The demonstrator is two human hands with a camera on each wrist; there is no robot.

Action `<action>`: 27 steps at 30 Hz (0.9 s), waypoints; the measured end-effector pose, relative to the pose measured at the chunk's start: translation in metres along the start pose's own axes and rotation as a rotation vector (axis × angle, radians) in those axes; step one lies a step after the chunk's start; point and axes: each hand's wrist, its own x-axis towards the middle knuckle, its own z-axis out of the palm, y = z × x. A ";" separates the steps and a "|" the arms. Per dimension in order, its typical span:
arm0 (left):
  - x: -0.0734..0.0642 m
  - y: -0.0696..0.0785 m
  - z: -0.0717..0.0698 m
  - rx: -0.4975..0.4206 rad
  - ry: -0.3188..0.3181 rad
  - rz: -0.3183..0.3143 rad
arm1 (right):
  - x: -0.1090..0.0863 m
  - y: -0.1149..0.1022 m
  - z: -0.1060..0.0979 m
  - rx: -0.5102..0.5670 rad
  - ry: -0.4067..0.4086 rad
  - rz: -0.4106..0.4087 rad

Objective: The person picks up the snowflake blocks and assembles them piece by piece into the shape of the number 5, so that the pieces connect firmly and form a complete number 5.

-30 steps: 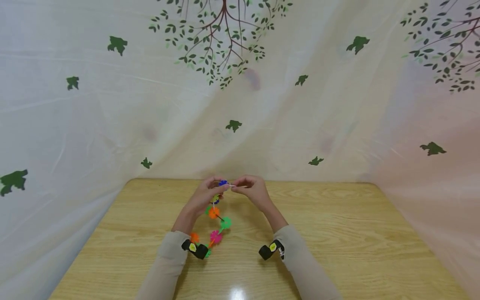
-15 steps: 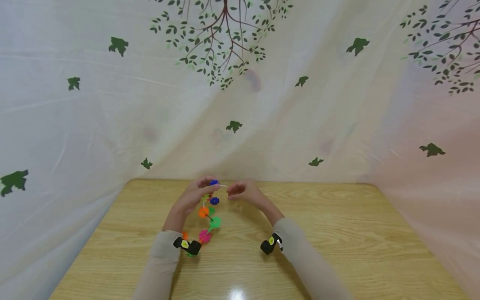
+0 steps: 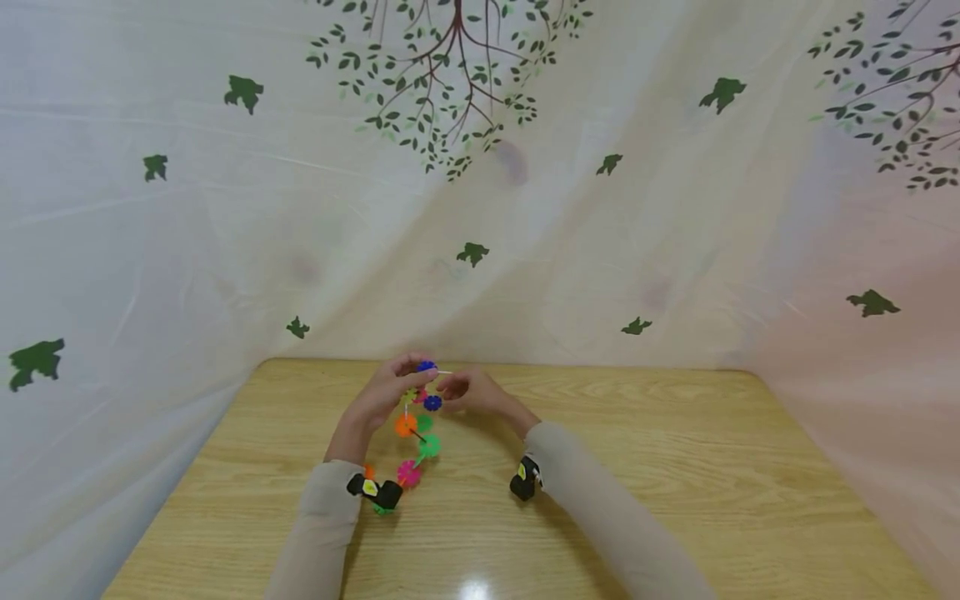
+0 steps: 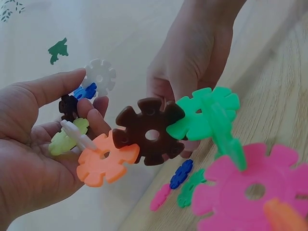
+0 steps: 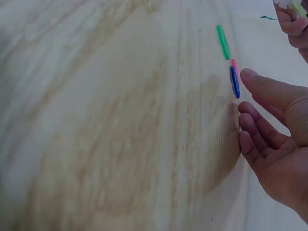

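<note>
My left hand (image 3: pixel 381 393) pinches a blue notched disc (image 4: pixel 85 91) of a linked chain. A white snowflake disc (image 4: pixel 100 77) sticks out from that end, past the fingertips. Yellow, orange (image 4: pixel 108 159), brown (image 4: pixel 150 132), green and pink (image 4: pixel 250 187) snowflake discs of the chain hang below, slotted into one another. Over the table, my right hand (image 3: pixel 480 395) holds nothing; its thumb and fingers are apart. Just beyond its thumb lies a loose blue disc (image 5: pixel 234 82), beside a pink one (image 4: pixel 160 197) and a green one (image 5: pixel 223 42).
A wood-grain table (image 3: pixel 675 467) spreads under both arms. Behind it hangs a pale curtain (image 3: pixel 547 283) with printed leaves and branches, close to the table's far edge. Each wrist wears a small black camera (image 3: pixel 525 479).
My right hand has let go of the white disc and come down left, close to the loose blue disc. My left hand has shifted left with the chain, uncovering the loose discs.
</note>
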 end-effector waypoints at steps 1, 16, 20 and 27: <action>0.000 0.000 0.000 0.000 -0.001 0.001 | 0.002 0.001 0.001 -0.004 -0.004 -0.001; 0.001 0.000 0.000 -0.027 -0.025 0.027 | 0.017 0.003 0.008 -0.074 -0.011 0.047; 0.002 -0.001 0.001 -0.030 -0.028 0.021 | 0.017 0.000 0.009 -0.077 -0.008 0.049; 0.003 -0.002 0.001 -0.047 -0.028 0.012 | 0.017 -0.001 0.006 -0.084 -0.035 0.073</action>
